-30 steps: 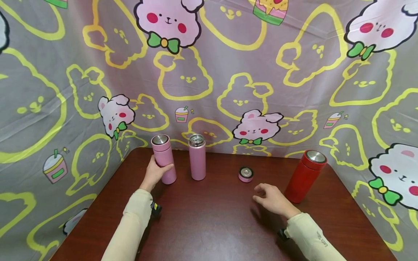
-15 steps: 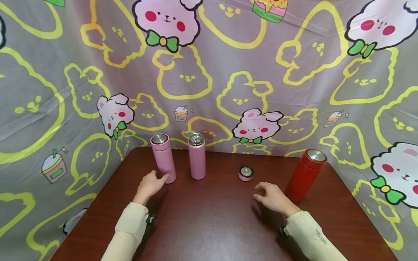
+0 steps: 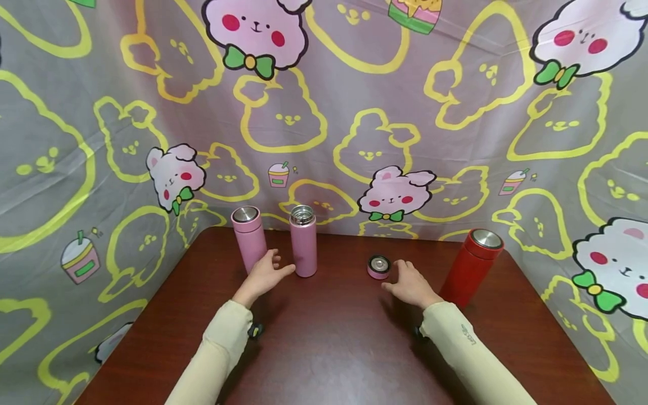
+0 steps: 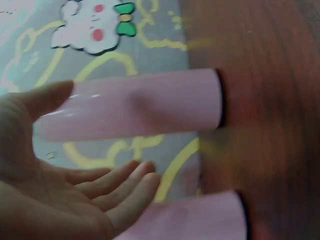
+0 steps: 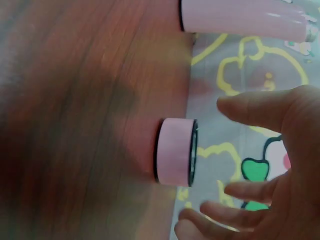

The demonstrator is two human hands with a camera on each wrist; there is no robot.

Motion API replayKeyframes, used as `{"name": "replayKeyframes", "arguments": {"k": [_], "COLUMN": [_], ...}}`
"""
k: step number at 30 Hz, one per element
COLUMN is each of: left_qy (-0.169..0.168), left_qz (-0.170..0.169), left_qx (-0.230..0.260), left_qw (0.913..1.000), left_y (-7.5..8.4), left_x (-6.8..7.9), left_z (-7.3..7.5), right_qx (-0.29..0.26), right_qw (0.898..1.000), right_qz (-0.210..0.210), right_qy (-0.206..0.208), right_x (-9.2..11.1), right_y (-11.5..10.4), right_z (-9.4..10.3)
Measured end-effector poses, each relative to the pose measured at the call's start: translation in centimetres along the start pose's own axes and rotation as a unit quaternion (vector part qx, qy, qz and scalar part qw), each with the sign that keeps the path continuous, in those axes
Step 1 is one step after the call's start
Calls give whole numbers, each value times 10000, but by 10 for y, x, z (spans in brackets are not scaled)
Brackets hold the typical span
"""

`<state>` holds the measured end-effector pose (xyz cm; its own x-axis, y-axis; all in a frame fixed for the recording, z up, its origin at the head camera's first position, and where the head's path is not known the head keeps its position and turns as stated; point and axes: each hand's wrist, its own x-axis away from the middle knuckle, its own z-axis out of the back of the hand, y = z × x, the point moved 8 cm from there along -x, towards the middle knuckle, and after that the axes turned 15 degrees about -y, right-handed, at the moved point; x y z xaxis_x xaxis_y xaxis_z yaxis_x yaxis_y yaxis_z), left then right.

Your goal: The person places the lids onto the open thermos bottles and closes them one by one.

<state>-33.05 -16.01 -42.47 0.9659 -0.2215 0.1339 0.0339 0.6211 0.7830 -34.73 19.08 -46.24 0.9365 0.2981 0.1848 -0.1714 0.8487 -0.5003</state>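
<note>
My left hand (image 3: 264, 277) hovers in front of two pink thermos bottles, thumb and fingers spread and nothing in its grasp. One, the lidded pink thermos (image 3: 249, 239), stands upright at the left, partly behind the fingers. Just right of the hand is the uncapped pink thermos (image 3: 304, 247), its steel neck exposed. In the left wrist view that uncapped pink thermos (image 4: 150, 105) shows between thumb and fingers, apart from them. A pink lid (image 3: 378, 268) lies on the table with its inner side up. Around it, not visibly touching, my right hand (image 3: 411, 284) holds its fingers apart.
A red thermos (image 3: 468, 270) with a steel-topped lid stands right of my right hand, its base partly behind the forearm. Everything sits on a dark brown table (image 3: 324, 349). A patterned cloth (image 3: 324, 129) hangs behind the table and along its sides.
My left hand has let go of the lidded pink thermos and moved right toward the uncapped one. My right hand has shifted slightly forward and left, closer to the pink lid.
</note>
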Motion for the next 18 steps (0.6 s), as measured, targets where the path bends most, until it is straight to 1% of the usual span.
{"name": "replayKeyframes", "arguments": {"k": [3,7,9,12,18], "left_qy": [106,464,666,925,1157], "left_qz": [-51,-186,-330,-479,-703], "left_qx": [270,490,581,765,1192], "left_qw": [9996,9975,9955,9916,9836], "left_y": [3,7,10,12,10], "left_x": [-15,-33,-41,-50,-61], "left_z": [-6,-7,-7,-6,-9], "right_qx": [13,1,-38,-91,-122], "right_qw": [9998,9990,9987,9983,9973], "right_qz": [-218,-436,-502,-578,-719], "right_qy": [3,9,46,38,-84], "right_x": [-12,-27,-33,-42,-56], "right_y": [2,3,4,7,12], "right_z": [0,-1,0,-3,-13]}}
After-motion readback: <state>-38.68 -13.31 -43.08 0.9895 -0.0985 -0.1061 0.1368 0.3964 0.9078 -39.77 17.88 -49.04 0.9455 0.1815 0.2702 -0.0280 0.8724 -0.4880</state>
